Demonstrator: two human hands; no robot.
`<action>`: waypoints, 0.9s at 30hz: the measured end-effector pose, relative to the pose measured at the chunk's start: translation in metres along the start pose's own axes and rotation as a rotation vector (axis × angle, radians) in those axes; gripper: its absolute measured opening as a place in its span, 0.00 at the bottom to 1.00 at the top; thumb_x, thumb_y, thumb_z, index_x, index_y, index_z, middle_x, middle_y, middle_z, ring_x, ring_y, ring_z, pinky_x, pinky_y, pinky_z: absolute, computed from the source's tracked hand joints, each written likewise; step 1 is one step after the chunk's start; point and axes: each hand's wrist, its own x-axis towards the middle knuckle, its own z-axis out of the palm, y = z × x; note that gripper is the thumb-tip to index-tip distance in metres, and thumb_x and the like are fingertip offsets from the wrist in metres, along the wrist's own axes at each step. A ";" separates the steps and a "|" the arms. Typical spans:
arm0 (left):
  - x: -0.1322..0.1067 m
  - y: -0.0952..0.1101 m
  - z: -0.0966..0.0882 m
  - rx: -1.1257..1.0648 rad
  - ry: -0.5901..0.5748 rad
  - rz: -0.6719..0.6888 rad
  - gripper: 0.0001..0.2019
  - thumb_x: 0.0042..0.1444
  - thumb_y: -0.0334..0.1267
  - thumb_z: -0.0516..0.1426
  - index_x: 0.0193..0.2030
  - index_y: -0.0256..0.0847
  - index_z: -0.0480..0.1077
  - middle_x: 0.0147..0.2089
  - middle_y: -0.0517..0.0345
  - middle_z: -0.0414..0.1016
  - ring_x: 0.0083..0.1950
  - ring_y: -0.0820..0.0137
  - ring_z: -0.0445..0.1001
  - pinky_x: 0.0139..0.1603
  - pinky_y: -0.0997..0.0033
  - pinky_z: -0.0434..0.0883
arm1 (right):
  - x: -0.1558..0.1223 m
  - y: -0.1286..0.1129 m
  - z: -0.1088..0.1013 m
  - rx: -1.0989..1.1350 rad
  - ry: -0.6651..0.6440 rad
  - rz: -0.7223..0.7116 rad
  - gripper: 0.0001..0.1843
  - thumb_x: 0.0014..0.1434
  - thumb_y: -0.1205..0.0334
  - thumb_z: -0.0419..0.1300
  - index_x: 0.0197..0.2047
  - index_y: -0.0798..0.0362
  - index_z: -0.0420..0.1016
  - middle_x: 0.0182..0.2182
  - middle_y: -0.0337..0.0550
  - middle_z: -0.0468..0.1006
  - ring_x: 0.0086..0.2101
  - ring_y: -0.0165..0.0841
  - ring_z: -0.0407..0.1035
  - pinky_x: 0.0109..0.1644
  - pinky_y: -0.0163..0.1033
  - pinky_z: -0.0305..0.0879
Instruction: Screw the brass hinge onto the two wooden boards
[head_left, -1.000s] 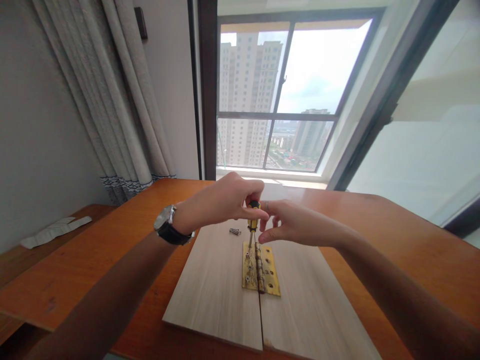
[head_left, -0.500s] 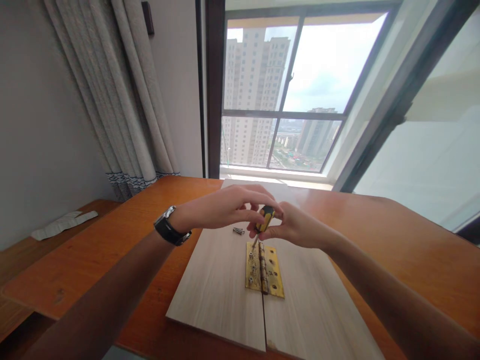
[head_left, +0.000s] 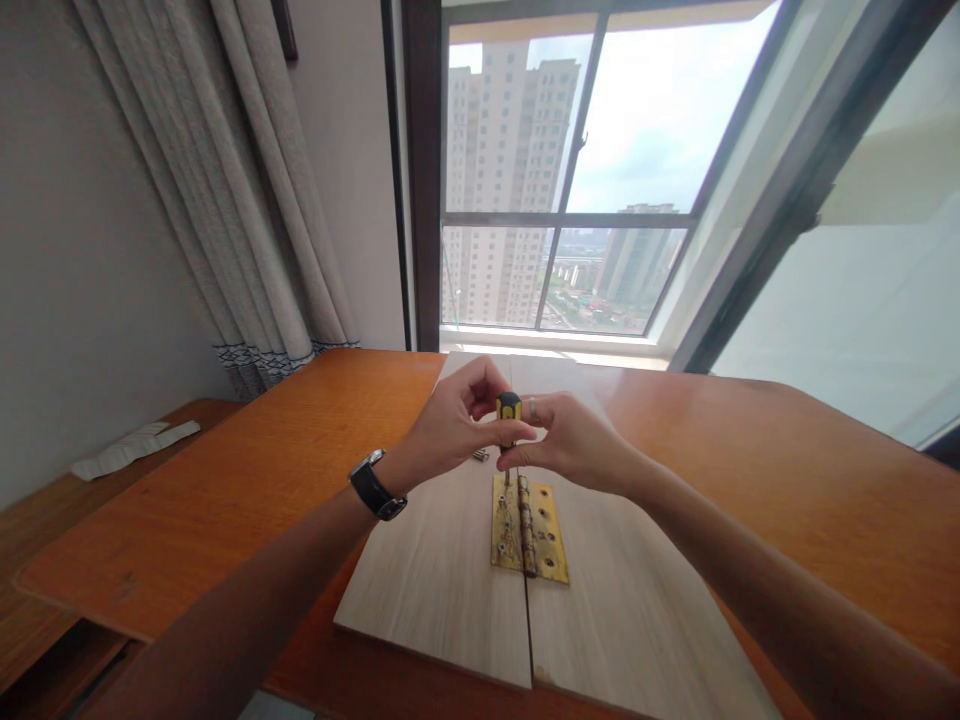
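A screwdriver (head_left: 509,406) with a yellow and black handle stands upright, its tip down at the top left hole area of a brass hinge (head_left: 556,540). My left hand (head_left: 463,415), with a watch at the wrist, grips the handle from the left, thumb across it. From the right, my right hand (head_left: 581,440) is closed around the lower handle, a ring on one finger. The hinge lies open flat across the seam of two pale wooden boards (head_left: 435,580). Screw heads show in its left leaf; the right leaf has bare holes. What the tip meets is too small to tell.
Several loose screws (head_left: 481,454) lie on the left board, partly behind my left hand. The boards rest on an orange-brown wooden table (head_left: 315,440). White paper strips (head_left: 135,450) lie on a lower surface at left. A window (head_left: 562,220) stands behind the table, with a curtain (head_left: 247,200) beside it.
The screwdriver has gone from tilted to upright. My left hand, earlier stretched over with fingers loose near the handle, has drawn back left and closed on it. My right hand stays at the screwdriver.
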 end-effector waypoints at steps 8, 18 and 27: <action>-0.011 0.002 -0.014 -0.163 -0.333 -0.158 0.15 0.60 0.47 0.66 0.43 0.36 0.74 0.42 0.51 0.79 0.33 0.73 0.72 0.34 0.71 0.71 | -0.003 -0.001 -0.007 0.197 -0.205 0.074 0.14 0.56 0.50 0.71 0.34 0.54 0.83 0.33 0.43 0.85 0.39 0.36 0.79 0.48 0.42 0.74; -0.012 -0.015 -0.003 -0.004 0.020 0.079 0.23 0.43 0.48 0.75 0.32 0.39 0.68 0.32 0.60 0.74 0.35 0.72 0.69 0.38 0.72 0.66 | -0.002 -0.006 -0.001 0.071 -0.050 0.057 0.14 0.51 0.53 0.74 0.32 0.54 0.79 0.32 0.40 0.80 0.37 0.35 0.74 0.43 0.41 0.72; -0.011 0.007 -0.018 0.100 -0.331 -0.051 0.19 0.61 0.51 0.64 0.51 0.41 0.78 0.43 0.48 0.81 0.45 0.63 0.73 0.47 0.62 0.70 | -0.002 0.002 -0.011 0.115 -0.123 0.064 0.11 0.53 0.54 0.72 0.31 0.54 0.82 0.28 0.39 0.82 0.31 0.33 0.75 0.39 0.40 0.72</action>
